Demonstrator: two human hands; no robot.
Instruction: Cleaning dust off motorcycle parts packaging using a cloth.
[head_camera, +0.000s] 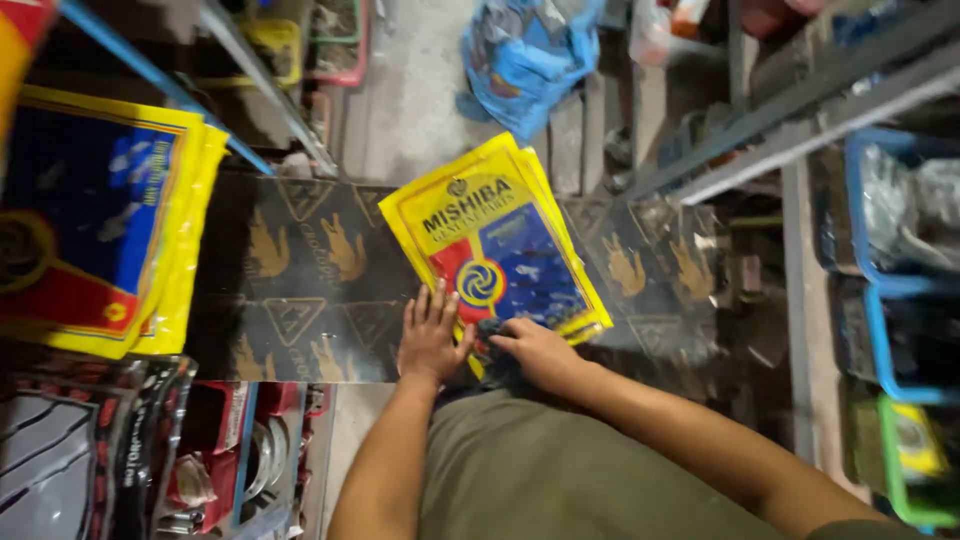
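Yellow flat packet stack (495, 235), blue-red print, on dark tabletop (300, 290); left hand (432, 335) flat, open grip; right hand (535, 350) pinching bottom edge.

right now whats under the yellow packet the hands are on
More yellow packets of the same kind: their edges fan out along its right side. The stack lies on a dark printed board. The left hand presses flat; the right hand covers the lower corner and something dark.

Two hands (480, 345), two stacks of yellow packets (495, 240), one blue bag (520, 55)
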